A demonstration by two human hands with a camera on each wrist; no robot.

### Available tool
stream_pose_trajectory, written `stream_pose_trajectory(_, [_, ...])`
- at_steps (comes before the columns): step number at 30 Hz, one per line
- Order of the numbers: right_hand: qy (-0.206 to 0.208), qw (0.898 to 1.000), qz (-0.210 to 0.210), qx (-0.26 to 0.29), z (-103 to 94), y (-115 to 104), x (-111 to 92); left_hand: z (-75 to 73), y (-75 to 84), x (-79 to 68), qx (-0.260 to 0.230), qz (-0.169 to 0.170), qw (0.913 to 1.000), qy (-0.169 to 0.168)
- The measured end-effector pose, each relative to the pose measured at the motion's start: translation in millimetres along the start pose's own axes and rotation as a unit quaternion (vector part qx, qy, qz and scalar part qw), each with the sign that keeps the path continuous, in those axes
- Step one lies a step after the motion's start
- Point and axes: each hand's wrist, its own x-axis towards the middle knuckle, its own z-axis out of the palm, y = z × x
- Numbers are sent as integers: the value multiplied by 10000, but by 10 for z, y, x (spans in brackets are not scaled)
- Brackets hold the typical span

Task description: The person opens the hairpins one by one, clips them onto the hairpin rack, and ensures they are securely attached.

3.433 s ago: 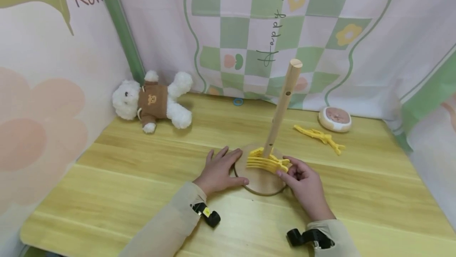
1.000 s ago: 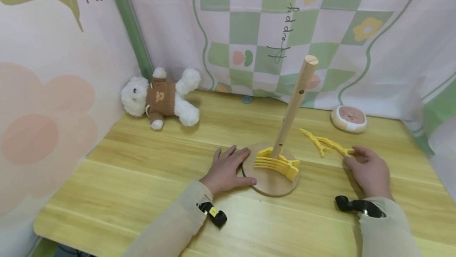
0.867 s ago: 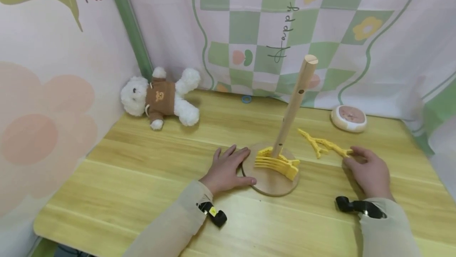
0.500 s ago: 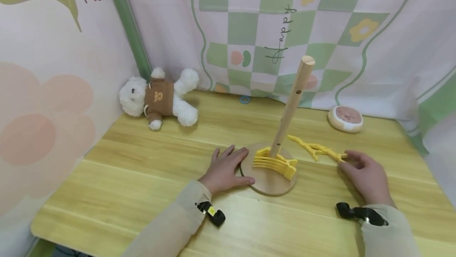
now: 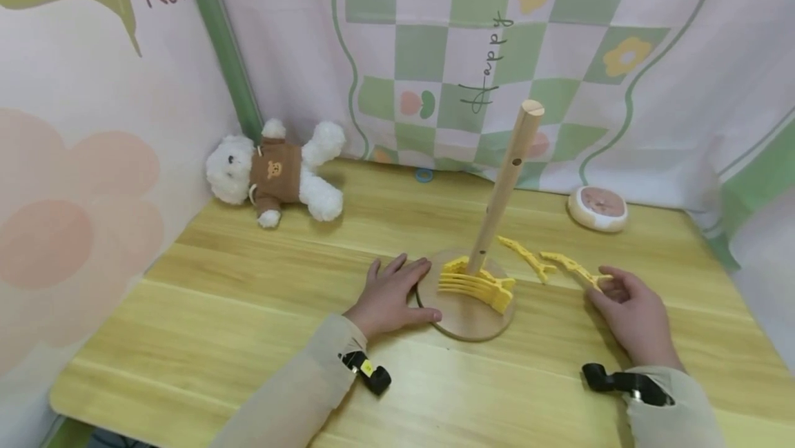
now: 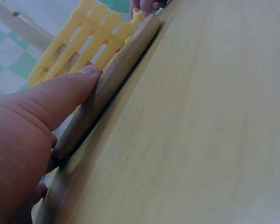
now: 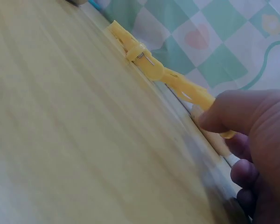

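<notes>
In the head view my left hand (image 5: pixel 391 303) lies with fingers spread at the left edge of a round wooden base (image 5: pixel 466 324). Its thumb (image 6: pixel 79 81) rests against the rim in the left wrist view. A wooden pole (image 5: pixel 503 186) with drilled holes rises from the base. Several yellow plastic clips (image 5: pixel 468 286) are lined up on the base around the pole's foot. My right hand (image 5: pixel 633 313) pinches the near end of a long yellow clip (image 5: pixel 571 265) between thumb and fingers. A second clip (image 5: pixel 528 258), with a metal spring showing in the right wrist view, lies left of it.
A white plush toy (image 5: pixel 279 172) in a brown top lies at the back left. At the back are a small blue ring (image 5: pixel 424 175) and a rounded white device (image 5: pixel 598 208). A patterned curtain (image 5: pixel 416 54) hangs behind the wooden table (image 5: pixel 248 365).
My right hand left the clips on the base and took hold of a loose clip to the right. The two loose clips, earlier overlapping, now lie apart. My left hand stayed at the base.
</notes>
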Motion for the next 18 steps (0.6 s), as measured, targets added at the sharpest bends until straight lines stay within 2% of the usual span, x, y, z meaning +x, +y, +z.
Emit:
stream_pose_trajectory(6, [98, 9997, 223, 73, -2, 17, 5, 15, -5, 12, 52, 0, 10000, 16])
stream_pose_trajectory(8, [155, 9991, 364, 145, -7, 16, 5, 15, -5, 13, 38, 1, 10000, 17])
stream_pose_trajectory(10, [386, 9964, 646, 392, -8, 10, 11, 14, -5, 12, 20, 5, 10000, 9])
stream_pose_trajectory(12, [734, 9873, 1100, 884, -9, -3, 19, 15, -6, 8, 6, 14, 10000, 7])
stream_pose_trajectory(15, [1399, 9614, 1643, 1707, -12, -33, 25, 14, -7, 3, -4, 24, 10000, 6])
stream_pose_trajectory(17, [1666, 9471, 1817, 2056, -16, -65, 14, 12, -6, 0, -23, 27, 10000, 13])
stream_pose_trajectory(18, [1734, 9437, 1836, 2134, -16, -84, 4, 12, -6, -1, -34, 30, 10000, 12])
